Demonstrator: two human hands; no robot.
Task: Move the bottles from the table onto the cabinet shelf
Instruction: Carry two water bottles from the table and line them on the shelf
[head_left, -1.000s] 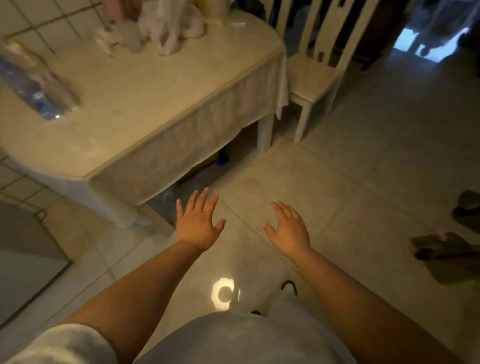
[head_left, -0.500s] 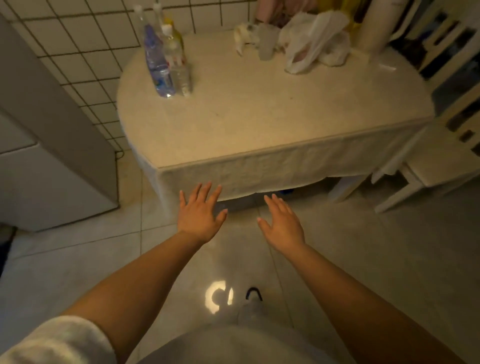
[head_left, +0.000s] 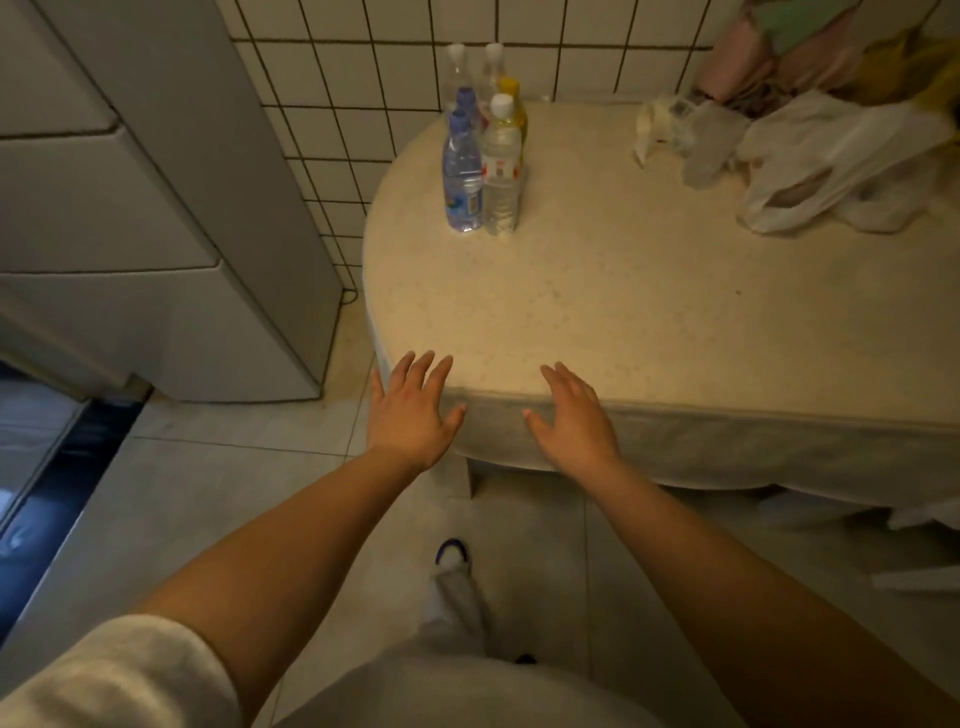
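Head view. The table (head_left: 597, 291), draped in a pale cloth, serves as the reference landmark. A cluster of plastic bottles (head_left: 485, 140) stands upright at the table's far left corner, close against the tiled wall (head_left: 332, 104). Nearest the viewer are a blue-capped water bottle (head_left: 461, 176) and, touching it on the right, a white-capped clear bottle (head_left: 501, 171); a yellow-capped bottle (head_left: 514, 106) stands behind these. Further bottles stand at the back, though their exact number is hard to tell. The left hand (head_left: 413, 415) hovers at the table's near left edge, fingers straight and spread, holding nothing. The right hand (head_left: 574, 421) hovers over the near edge, fingers straight and likewise empty. Crumpled plastic bags (head_left: 810, 161) lie at the table's far right. A grey cabinet-like unit (head_left: 156, 218) stands left of the table.
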